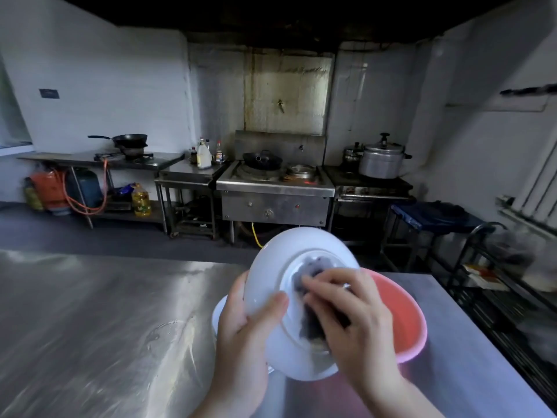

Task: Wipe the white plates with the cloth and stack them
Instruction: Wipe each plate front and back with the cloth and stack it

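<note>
While gripped — cloth (312, 324) under fingers (324, 292).

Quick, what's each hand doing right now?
Left hand: grips the plate by its rim.
Right hand: presses the cloth against the plate's underside.

Left hand (241, 321) holds a tilted white plate (271, 267); right hand (352, 312) presses a cloth (313, 324) on its underside.
</note>
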A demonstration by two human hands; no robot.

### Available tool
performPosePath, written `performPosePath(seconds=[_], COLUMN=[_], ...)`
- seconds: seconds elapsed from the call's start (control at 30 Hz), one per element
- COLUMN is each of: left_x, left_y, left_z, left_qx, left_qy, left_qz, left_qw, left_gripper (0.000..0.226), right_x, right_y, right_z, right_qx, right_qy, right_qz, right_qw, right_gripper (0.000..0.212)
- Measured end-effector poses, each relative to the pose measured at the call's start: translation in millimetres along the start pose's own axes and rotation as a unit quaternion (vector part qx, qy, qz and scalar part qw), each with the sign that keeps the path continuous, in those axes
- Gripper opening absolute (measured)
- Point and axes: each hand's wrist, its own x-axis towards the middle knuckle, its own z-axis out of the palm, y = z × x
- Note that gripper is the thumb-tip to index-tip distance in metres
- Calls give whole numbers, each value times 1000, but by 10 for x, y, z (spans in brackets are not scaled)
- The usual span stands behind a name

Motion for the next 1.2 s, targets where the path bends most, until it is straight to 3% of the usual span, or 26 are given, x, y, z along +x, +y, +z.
performPosePath(seconds=[0.07,0.2,0.33,0.43,0.5,0.6,0.73,0.87,0.97,1.1,1.2], left_x=[13,-25,-86,-95,-93,-123,-138,-129,-121,-123,-117], left_y=[90,166,243,293,339,355,340,408,400,400,396], left_z=[9,34,14,-52,-80,-89,-83,-129,-139,-85,-18], left_qx=[-1,-6,-23,5,33,64,96,98,100,33,10], left_qy=[-22,-39,-74,-95,-123,-148,-130,-166,-169,-189,-113], left_qz=[4,6,12,12,12,6,14,0,-1,7,36], left_qw=[1000,999,997,995,992,987,987,981,981,981,993], left_gripper=[47,43,42,42,40,40,39,38,40,39,42], right_x=[17,204,268,372,382,362,416,448,511,505,520], right_y=[1,55,-34,-117,-215,-264,-241,-218,-197,-264,-141], right_z=[-51,-143,-198,-264,-252,-270,-257,-266,-301,-286,-357], right_qx=[3,-27,0,32,50,69,87,93,89,53,30], right_qy=[-27,55,22,46,9,-85,-87,-144,-107,-119,-26], right_qz=[-63,19,-34,16,8,-73,-54,-123,-58,-151,-48], right_qw=[998,998,999,998,999,991,991,977,989,980,998], right_gripper=[18,19,16,15,14,15,14,14,17,18,15])
